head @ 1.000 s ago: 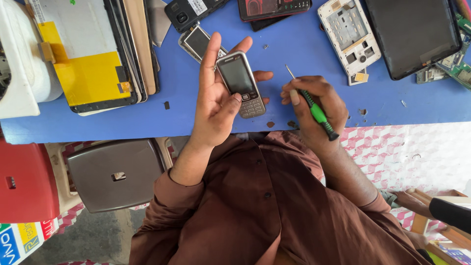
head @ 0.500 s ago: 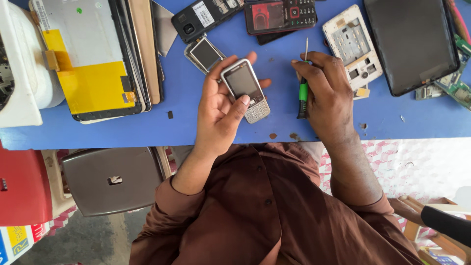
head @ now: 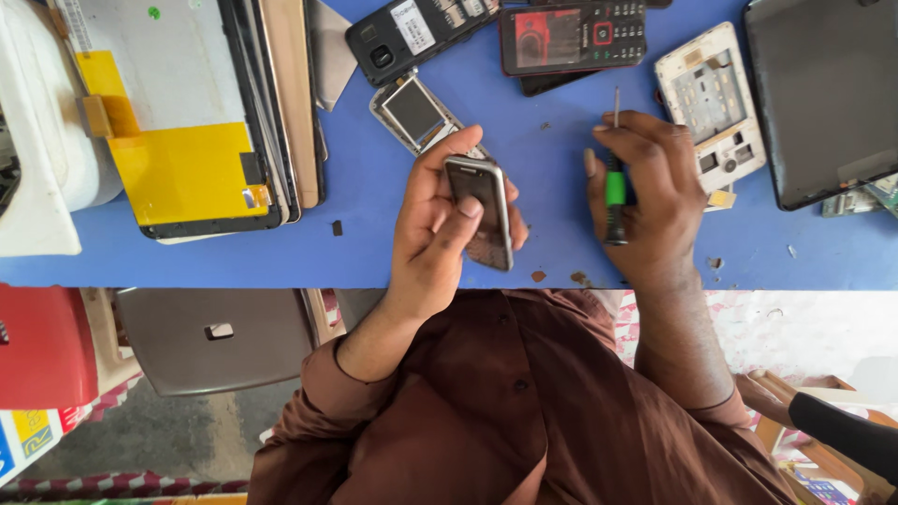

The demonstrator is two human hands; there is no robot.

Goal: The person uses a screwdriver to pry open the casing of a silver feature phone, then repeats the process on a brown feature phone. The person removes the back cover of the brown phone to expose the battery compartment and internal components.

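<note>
Two hands work above the blue table (head: 374, 243): the left hand (head: 440, 234) grips a slim dark keypad phone (head: 482, 210) between thumb and fingers, the right hand (head: 650, 201) clasps a green-handled screwdriver (head: 614, 182) upright beside it.

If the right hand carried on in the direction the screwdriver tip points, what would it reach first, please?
The right hand holds a green-handled screwdriver whose tip aims up the picture; the red and black phone seems first in line, though height above the table is unclear.
</note>
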